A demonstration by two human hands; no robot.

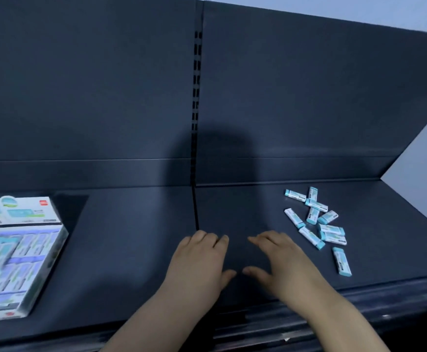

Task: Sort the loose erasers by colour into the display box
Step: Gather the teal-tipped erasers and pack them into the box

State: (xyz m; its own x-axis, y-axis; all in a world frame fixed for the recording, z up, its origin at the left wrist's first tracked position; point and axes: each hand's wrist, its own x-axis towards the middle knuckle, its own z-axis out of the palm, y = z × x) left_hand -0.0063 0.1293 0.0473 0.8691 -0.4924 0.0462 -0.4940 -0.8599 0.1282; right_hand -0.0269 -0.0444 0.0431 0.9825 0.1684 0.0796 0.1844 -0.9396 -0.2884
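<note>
Several loose erasers (317,219) in white-and-teal sleeves lie scattered on the right of the dark shelf; one eraser (342,261) lies apart, nearest the front edge. The display box (62,240) sits at the far left with its printed lid flap raised; it holds rows of erasers, blurred. My left hand (198,265) and my right hand (281,262) rest palm down side by side on the middle of the shelf, fingers relaxed, holding nothing. The right hand lies just left of the loose erasers without touching them.
The dark shelf (136,232) has an upright back panel with a slotted post (196,97) at the centre seam. A ridged front rail (359,306) runs along the near edge. A pale wall shows at the far right.
</note>
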